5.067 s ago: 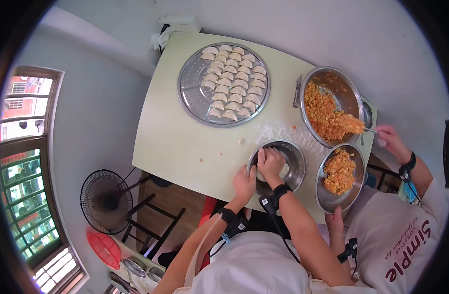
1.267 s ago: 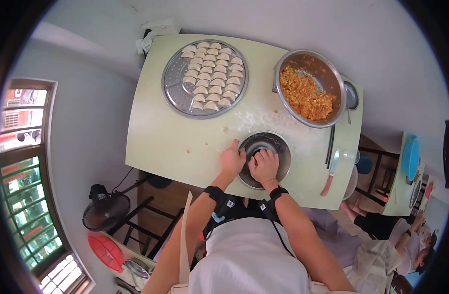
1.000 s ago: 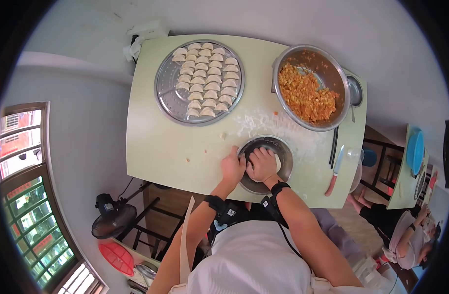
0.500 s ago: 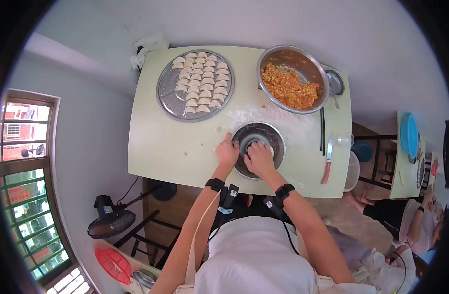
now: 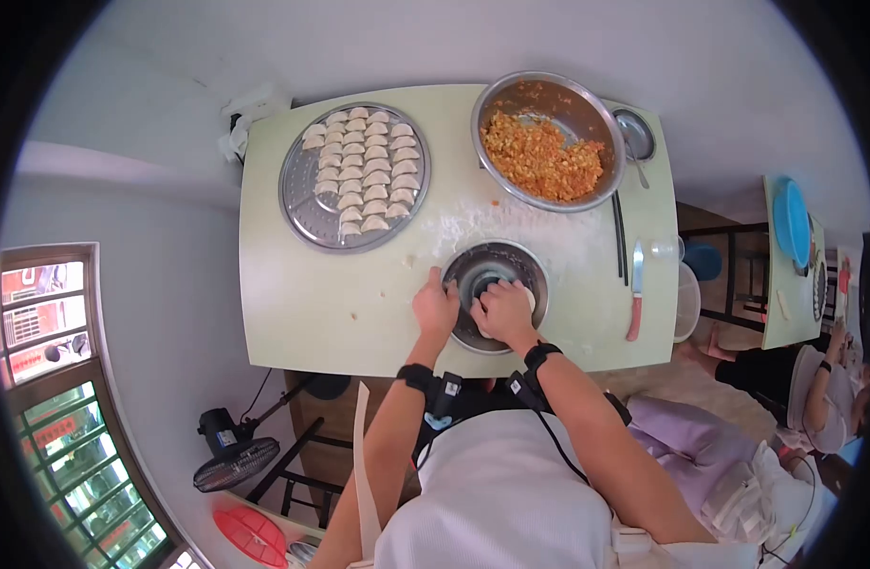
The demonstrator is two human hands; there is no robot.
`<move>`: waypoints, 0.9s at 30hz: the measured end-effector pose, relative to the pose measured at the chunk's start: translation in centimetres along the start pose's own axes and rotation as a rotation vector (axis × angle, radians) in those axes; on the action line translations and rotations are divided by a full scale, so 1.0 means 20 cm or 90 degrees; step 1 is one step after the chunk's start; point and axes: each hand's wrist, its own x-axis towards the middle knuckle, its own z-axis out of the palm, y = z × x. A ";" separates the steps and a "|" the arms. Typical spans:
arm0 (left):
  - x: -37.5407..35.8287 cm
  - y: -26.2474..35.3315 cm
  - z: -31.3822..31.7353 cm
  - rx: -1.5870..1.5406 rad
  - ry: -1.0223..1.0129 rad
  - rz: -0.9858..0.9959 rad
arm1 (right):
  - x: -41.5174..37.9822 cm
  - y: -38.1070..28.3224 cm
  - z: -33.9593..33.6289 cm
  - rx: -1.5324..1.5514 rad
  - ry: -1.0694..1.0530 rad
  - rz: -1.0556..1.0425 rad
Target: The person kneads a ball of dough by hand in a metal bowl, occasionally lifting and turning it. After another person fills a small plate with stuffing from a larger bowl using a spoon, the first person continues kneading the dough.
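Observation:
A metal bowl [image 5: 541, 327] stands near the front edge of the pale table. Its left rim is gripped by my left hand [image 5: 437, 305], with the fingers closed on it. Inside the bowl my right hand [image 5: 504, 311] presses on a lump of white dough [image 5: 530, 300], which shows only partly beside the fingers. Rows of dumplings [image 5: 377, 178] lie on a round perforated metal tray [image 5: 302, 204] at the back left. Behind the bowl, a larger metal bowl [image 5: 598, 106] holds orange chopped filling [image 5: 544, 156].
At the right of the table [image 5: 312, 322] are a knife [image 5: 636, 294], black chopsticks [image 5: 621, 237], a small metal dish [image 5: 636, 133] with a spoon and a clear cup [image 5: 661, 248]. A fan [image 5: 234, 453] stands at lower left. Another person [image 5: 805, 384] is at far right.
The camera view has shifted and turned slightly. My left hand stays on the rim, and my right hand is still in the bowl, with more of the dough showing at its right.

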 end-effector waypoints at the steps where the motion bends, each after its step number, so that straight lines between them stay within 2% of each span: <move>1: 0.00 0.00 -0.01 0.001 0.000 -0.004 | 0.02 0.00 0.00 0.024 0.006 -0.015; 6: -0.01 0.01 -0.01 -0.033 -0.015 -0.008 | 0.07 0.02 0.04 0.056 0.018 -0.111; 10: -0.01 0.02 -0.03 -0.037 -0.023 -0.012 | 0.12 0.04 0.03 0.079 -0.026 -0.179; 14: 0.00 0.02 -0.02 -0.038 -0.014 -0.018 | 0.17 0.04 0.01 0.059 -0.040 -0.178; 18: -0.02 0.04 -0.03 -0.009 0.014 -0.022 | 0.18 0.02 0.01 0.040 -0.007 -0.153; 22: -0.02 0.02 -0.01 0.008 0.019 -0.008 | 0.08 -0.01 -0.04 0.041 -0.043 -0.089; 24: -0.03 0.02 0.00 0.019 0.004 0.005 | 0.03 0.00 -0.14 0.077 -0.116 -0.037; 26: -0.05 0.01 0.01 0.030 -0.014 0.013 | -0.03 -0.01 -0.19 0.059 -0.070 -0.024; 27: -0.06 0.01 0.01 0.033 -0.010 0.009 | -0.07 -0.02 -0.20 0.001 -0.107 0.000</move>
